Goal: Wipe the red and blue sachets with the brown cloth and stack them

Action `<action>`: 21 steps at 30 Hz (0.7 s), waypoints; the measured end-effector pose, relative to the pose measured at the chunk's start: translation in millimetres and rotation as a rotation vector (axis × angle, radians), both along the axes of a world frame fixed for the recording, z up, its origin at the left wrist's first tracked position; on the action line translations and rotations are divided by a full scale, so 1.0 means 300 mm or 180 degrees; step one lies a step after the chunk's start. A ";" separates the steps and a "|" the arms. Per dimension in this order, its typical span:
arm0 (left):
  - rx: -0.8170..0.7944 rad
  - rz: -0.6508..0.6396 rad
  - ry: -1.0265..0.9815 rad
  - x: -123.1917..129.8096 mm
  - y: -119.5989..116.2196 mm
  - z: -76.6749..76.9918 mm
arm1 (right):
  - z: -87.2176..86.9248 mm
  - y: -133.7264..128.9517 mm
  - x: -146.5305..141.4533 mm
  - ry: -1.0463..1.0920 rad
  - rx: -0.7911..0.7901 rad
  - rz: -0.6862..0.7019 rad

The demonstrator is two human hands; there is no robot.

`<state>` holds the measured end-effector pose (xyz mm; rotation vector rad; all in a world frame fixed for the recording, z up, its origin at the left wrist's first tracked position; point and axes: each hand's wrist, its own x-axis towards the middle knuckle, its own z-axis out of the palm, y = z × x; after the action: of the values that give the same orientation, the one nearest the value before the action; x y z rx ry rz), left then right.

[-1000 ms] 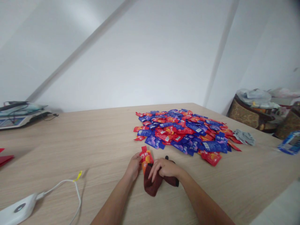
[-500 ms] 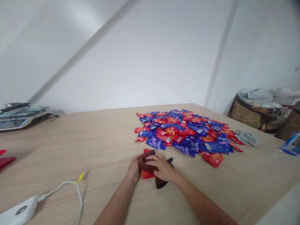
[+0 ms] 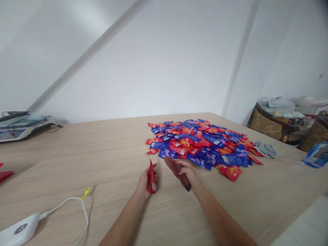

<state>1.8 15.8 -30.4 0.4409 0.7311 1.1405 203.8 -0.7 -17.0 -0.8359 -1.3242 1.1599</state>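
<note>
Red and glossy, one item: sachet (image 3: 152,177), held over the desk (image 3: 102,160), narrow edge towards the camera, with a pale printed patch near its lower end. Holder: left hand (image 3: 146,181), closed about it, fingertips curling past the far side; thumb placement cannot be told.

Maroon fabric, dark at the lower tip, one item: cloth piece (image 3: 172,165), slanting from upper left to lower right. Holder: right hand (image 3: 189,171), fingers gathered about its middle in a firm-looking pinch. Exact kind of article cannot be told. Sachet and cloth piece stand apart, bare desk between them.

Red and blue, many: pile of sachets (image 3: 189,140), loose and overlapping, just beyond the right hand.

Grey fabric, one bundle (image 3: 266,149), at the pile's right edge. White device (image 3: 19,228), with white cable (image 3: 84,206) and yellow tag (image 3: 86,192), near left. Scale (image 3: 15,134), far left, articles on top.

Step in hand, as judged: a single sachet held clear of the pile, on edge, with the cloth piece beside it. Next move, as judged: calls for light pressure from the left hand while turning the thin packet, lest it crease, and the fabric kept gathered in the right.
</note>
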 end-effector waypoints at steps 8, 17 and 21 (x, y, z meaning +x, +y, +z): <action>-0.0277 -0.0442 -0.0726 -0.003 -0.030 0.001 | -0.010 -0.063 -0.246 -0.2408 0.0875 -0.0230; 0.0086 -0.0143 -0.0823 -0.030 0.023 -0.032 | -0.006 -0.158 -0.216 -0.2628 0.1322 0.0957; 0.0184 0.0302 -0.0620 -0.046 0.028 -0.005 | -0.034 -0.155 -0.222 -0.2542 0.1236 0.1463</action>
<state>-12.0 24.2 -31.8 0.3407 0.5548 1.2766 137.2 -47.1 -27.3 -0.7448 -2.4098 0.8653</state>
